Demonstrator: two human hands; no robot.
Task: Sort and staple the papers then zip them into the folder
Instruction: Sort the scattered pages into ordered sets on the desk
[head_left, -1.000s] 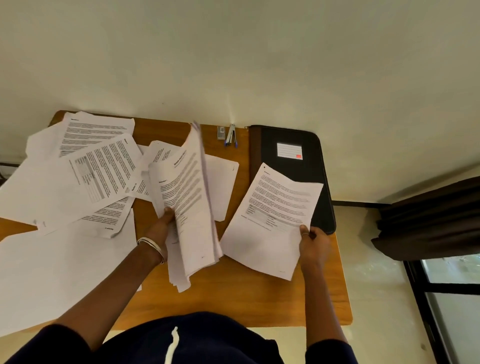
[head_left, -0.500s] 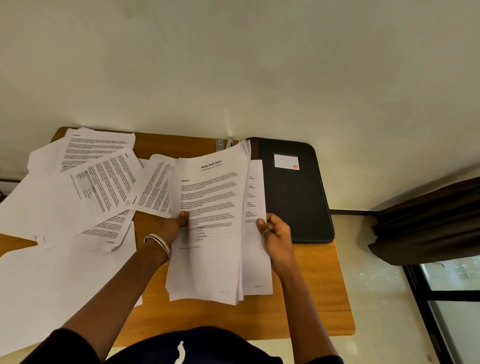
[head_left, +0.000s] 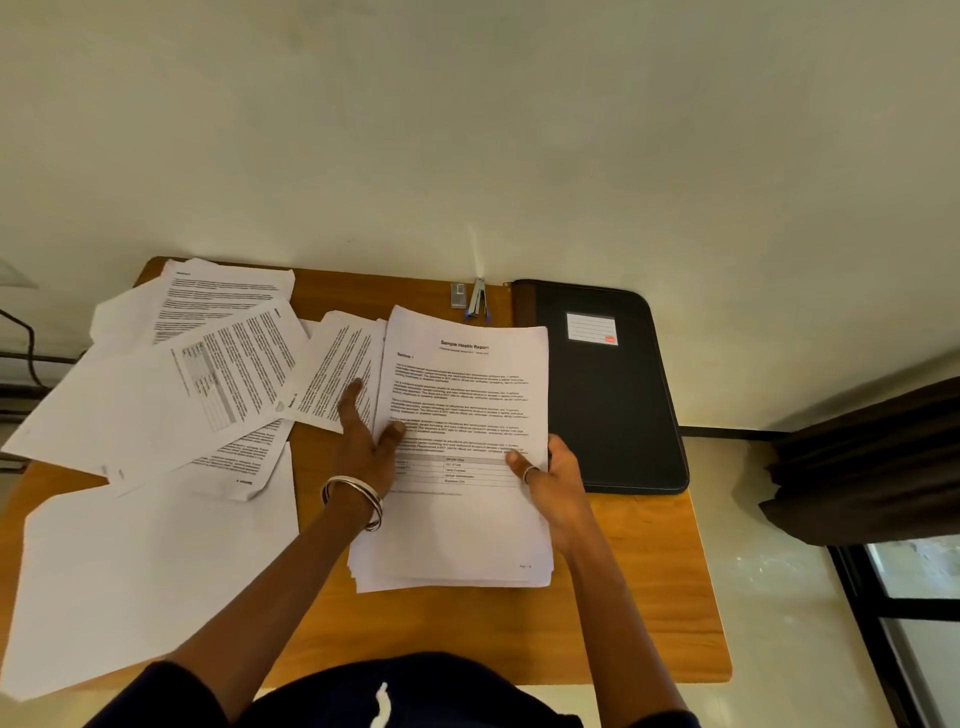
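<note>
Stack (head_left: 457, 447) now flat on desk (head_left: 649, 571), just left of folder (head_left: 602, 395); a second ago half lifted. Right hand (head_left: 553, 475) grips stack's right edge; left hand (head_left: 366, 431) loose, fingers spread, thumb on left edge. Sorting likely continues: loose sheets (head_left: 208, 374) left of stack. Stapler (head_left: 479, 299) behind stack. Free desk only in front of folder.

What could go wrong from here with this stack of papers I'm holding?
The stack has uneven lower edges, so stapling now may bind the pages crooked. The loose sheets overhang the table's left edge and could slide off. Only the right hand grips; the left hand lies open.
</note>
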